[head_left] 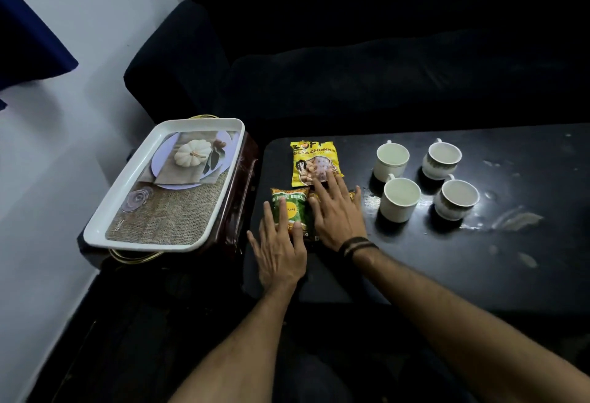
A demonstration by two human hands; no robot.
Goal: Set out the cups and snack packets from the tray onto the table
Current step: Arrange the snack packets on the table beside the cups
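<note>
On desk (447, 275): packets and four cups (427, 179) set out.
Left hand (281, 249) flat, fingers spread, on green packet (292, 211); right hand (338, 211) likewise spread, touching yellow packet (313, 160).

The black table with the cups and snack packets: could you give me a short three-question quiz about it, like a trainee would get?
1. How many white cups stand on the black table?
2. True or false: the white rectangular tray holds no cups or packets.
3. Which packet does the left hand rest on: (a) the yellow soya-chunks packet, (b) the green snack packet?

Key: 1. four; 2. true; 3. b.
</note>
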